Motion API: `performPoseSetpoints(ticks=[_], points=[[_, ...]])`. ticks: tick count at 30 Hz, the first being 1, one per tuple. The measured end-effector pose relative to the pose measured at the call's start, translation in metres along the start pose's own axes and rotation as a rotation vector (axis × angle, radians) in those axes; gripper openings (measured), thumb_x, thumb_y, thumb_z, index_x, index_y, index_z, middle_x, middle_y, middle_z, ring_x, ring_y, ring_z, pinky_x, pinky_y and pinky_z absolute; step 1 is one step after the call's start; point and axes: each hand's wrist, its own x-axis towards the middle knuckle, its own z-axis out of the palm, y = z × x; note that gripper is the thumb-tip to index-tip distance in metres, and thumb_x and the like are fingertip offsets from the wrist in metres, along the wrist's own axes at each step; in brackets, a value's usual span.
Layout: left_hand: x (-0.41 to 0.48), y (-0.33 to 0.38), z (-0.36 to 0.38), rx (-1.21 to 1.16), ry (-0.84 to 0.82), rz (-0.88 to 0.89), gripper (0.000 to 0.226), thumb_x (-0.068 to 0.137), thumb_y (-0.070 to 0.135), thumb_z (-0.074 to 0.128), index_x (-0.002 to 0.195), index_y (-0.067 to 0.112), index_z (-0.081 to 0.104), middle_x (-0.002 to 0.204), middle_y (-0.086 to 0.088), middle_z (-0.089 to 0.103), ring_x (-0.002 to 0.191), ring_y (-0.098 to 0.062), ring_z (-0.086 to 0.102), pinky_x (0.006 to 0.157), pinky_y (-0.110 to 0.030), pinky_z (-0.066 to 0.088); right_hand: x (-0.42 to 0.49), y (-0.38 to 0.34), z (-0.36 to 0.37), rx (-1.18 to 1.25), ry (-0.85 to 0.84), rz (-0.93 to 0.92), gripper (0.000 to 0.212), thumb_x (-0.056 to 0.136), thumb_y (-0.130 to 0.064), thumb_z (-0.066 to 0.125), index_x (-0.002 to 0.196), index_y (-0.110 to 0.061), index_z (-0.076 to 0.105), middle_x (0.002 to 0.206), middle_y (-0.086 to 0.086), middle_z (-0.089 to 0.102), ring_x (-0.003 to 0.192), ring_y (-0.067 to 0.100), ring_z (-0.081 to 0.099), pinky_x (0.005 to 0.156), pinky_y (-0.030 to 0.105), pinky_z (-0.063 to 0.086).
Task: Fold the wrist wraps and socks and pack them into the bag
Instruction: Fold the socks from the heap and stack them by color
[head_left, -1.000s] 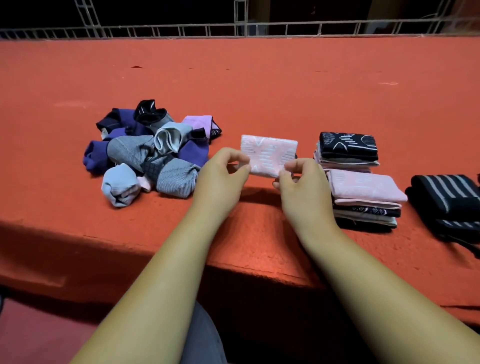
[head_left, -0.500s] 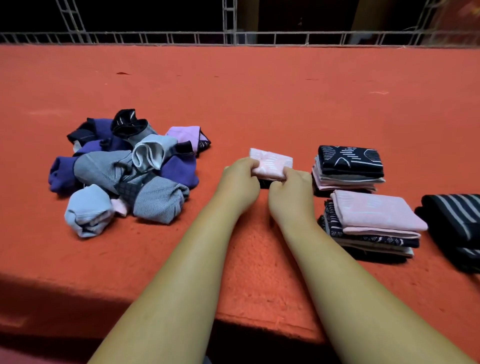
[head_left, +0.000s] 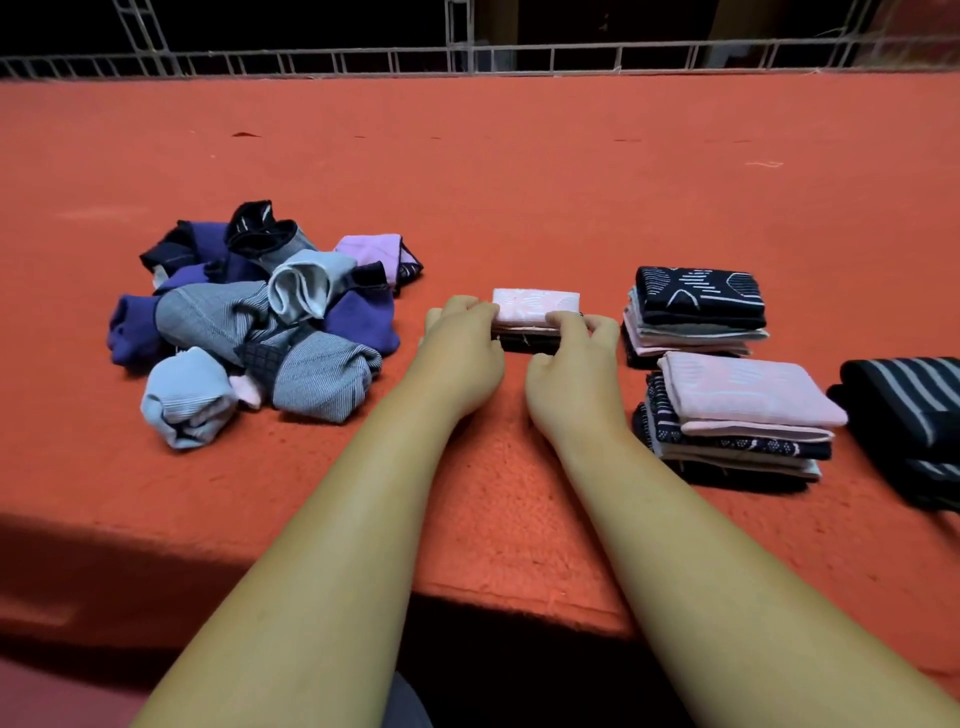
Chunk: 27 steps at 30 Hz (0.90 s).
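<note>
A small folded pink sock (head_left: 535, 306) lies on top of a dark folded piece in the middle of the orange surface. My left hand (head_left: 460, 353) grips its left end and my right hand (head_left: 571, 374) grips its right end, fingers curled over the top edge. To the left is a loose pile of balled socks (head_left: 260, 322) in purple, grey and pale blue. On the right stand two stacks of folded socks, a far one (head_left: 696, 312) topped black and a near one (head_left: 743, 405) topped pink. No bag is in view.
A black wrap with grey stripes (head_left: 914, 415) lies at the right edge. The orange carpeted surface (head_left: 467, 182) stretches back to a white metal railing (head_left: 467, 57). Its front edge drops off just under my forearms.
The pink sock was held up unfolded wider between both hands; it has since been folded smaller and brought down onto the surface on a dark piece. My view moved closer.
</note>
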Motion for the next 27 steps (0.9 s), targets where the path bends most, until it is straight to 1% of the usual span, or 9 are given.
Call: performPoseSetpoints(ticks=[4, 7, 10, 13, 19, 21, 24, 25, 27], points=[[-0.029, -0.009, -0.033, 0.032, 0.181, 0.018, 0.038, 0.099, 0.016, 0.061, 0.137, 0.018, 0.065, 0.141, -0.005, 0.059, 0.134, -0.033, 0.047, 0.114, -0.046, 0.04, -0.013, -0.007, -0.005, -0.091, 0.049, -0.066, 0.038, 0.088, -0.011, 0.058, 0.125, -0.007, 0.06, 0.137, 0.016, 0.043, 0.121, 0.041, 0.053, 0.111, 0.046, 0.043], [-0.058, -0.028, -0.059, 0.15, 0.232, -0.041, 0.036, 0.093, 0.022, 0.065, 0.129, 0.021, 0.068, 0.128, -0.003, 0.063, 0.126, -0.035, 0.05, 0.105, -0.048, 0.047, -0.022, -0.012, -0.006, -0.208, 0.043, -0.096, 0.03, 0.088, -0.016, 0.057, 0.117, -0.01, 0.06, 0.129, 0.015, 0.045, 0.115, 0.041, 0.052, 0.103, 0.05, 0.047], [-0.083, -0.048, -0.071, 0.372, 0.235, -0.145, 0.043, 0.085, 0.036, 0.075, 0.124, 0.019, 0.066, 0.125, -0.006, 0.06, 0.121, -0.036, 0.049, 0.096, -0.047, 0.046, -0.027, -0.015, -0.004, -0.215, -0.051, -0.147, 0.019, 0.089, -0.016, 0.058, 0.107, -0.014, 0.064, 0.123, 0.012, 0.05, 0.108, 0.039, 0.057, 0.097, 0.047, 0.049], [-0.096, -0.063, -0.067, 0.44, 0.266, -0.284, 0.053, 0.08, 0.045, 0.082, 0.117, 0.012, 0.061, 0.122, -0.013, 0.058, 0.117, -0.038, 0.051, 0.096, -0.049, 0.046, -0.031, -0.02, -0.005, -0.263, -0.175, -0.226, 0.011, 0.091, -0.02, 0.058, 0.098, -0.018, 0.066, 0.113, 0.006, 0.055, 0.103, 0.034, 0.061, 0.091, 0.046, 0.052], [-0.103, -0.067, -0.069, 0.366, 0.363, -0.34, 0.021, 0.092, 0.035, 0.063, 0.098, 0.017, 0.071, 0.101, -0.009, 0.068, 0.105, -0.037, 0.057, 0.086, -0.046, 0.042, -0.049, -0.021, -0.014, -0.289, -0.266, -0.284, 0.014, 0.09, -0.02, 0.056, 0.089, -0.025, 0.068, 0.105, 0.001, 0.06, 0.106, 0.032, 0.06, 0.093, 0.046, 0.05], [-0.109, -0.059, -0.077, 0.186, 0.439, -0.292, 0.018, 0.093, 0.037, 0.064, 0.09, 0.021, 0.07, 0.093, -0.001, 0.07, 0.097, -0.029, 0.06, 0.083, -0.041, 0.041, -0.059, -0.019, -0.018, -0.176, -0.248, -0.27, 0.016, 0.09, -0.015, 0.056, 0.088, -0.025, 0.069, 0.103, 0.0, 0.062, 0.105, 0.03, 0.058, 0.095, 0.043, 0.049], [-0.121, -0.038, -0.094, -0.441, 0.379, -0.232, 0.021, 0.093, 0.033, 0.071, 0.077, 0.02, 0.07, 0.072, 0.011, 0.068, 0.075, -0.014, 0.061, 0.069, -0.03, 0.042, -0.078, -0.024, -0.028, 0.046, -0.216, -0.235, 0.018, 0.095, -0.012, 0.06, 0.104, -0.022, 0.073, 0.108, -0.003, 0.07, 0.104, 0.019, 0.062, 0.096, 0.031, 0.045], [-0.126, -0.028, -0.099, -0.621, 0.32, -0.215, 0.027, 0.094, 0.032, 0.072, 0.071, 0.019, 0.067, 0.067, 0.013, 0.064, 0.069, -0.013, 0.057, 0.064, -0.029, 0.04, -0.085, -0.027, -0.035, 0.122, -0.205, -0.179, 0.018, 0.099, -0.017, 0.061, 0.111, -0.022, 0.073, 0.11, -0.006, 0.071, 0.104, 0.014, 0.063, 0.097, 0.029, 0.046], [-0.135, -0.01, -0.104, -0.912, 0.188, -0.218, 0.027, 0.094, 0.03, 0.071, 0.069, 0.023, 0.063, 0.07, 0.006, 0.057, 0.069, -0.016, 0.049, 0.058, -0.031, 0.029, -0.094, -0.032, -0.049, 0.303, -0.194, -0.019, 0.025, 0.105, -0.04, 0.056, 0.115, -0.024, 0.072, 0.112, -0.008, 0.075, 0.105, 0.013, 0.069, 0.097, 0.031, 0.05]])
